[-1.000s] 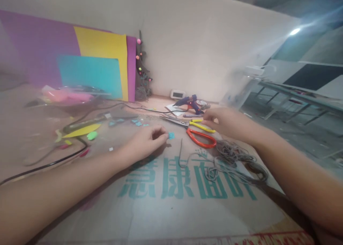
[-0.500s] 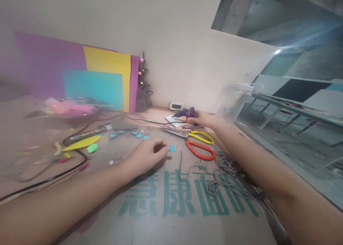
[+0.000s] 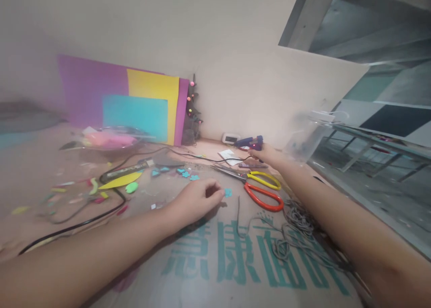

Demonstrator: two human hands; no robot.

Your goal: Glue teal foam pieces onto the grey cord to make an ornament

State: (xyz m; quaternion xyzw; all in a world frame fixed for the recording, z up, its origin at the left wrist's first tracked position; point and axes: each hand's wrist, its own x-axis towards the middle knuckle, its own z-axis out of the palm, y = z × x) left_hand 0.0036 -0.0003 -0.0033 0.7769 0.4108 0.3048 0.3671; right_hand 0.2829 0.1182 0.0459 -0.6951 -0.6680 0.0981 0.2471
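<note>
In the head view my right hand (image 3: 266,154), reaching out to the back of the table, is wrapped round a dark blue glue gun (image 3: 249,142). A small red light glows on the gun, and its nozzle points left. My left hand (image 3: 202,198) rests low over the table's middle, thumb and index finger pinched at the edge of a small blue flower cutout (image 3: 228,192). Just right of that flower lie scissors (image 3: 245,178) with one yellow and one red handle. More blue cutouts (image 3: 185,174) lie behind my left hand. A white card (image 3: 230,156) sits below the gun's nozzle.
Grey cord (image 3: 286,240) lies tangled at the right. Left are a power strip (image 3: 123,172), a yellow leaf shape (image 3: 121,181), a green piece (image 3: 131,187) and a black cable (image 3: 77,225). Coloured sheets (image 3: 134,119) lean on the wall; a white clock (image 3: 230,138) stands behind.
My right hand has drawn the glue gun up and right, away from the white card. My left hand keeps its pinch at the blue flower. The whole view has shifted slightly.
</note>
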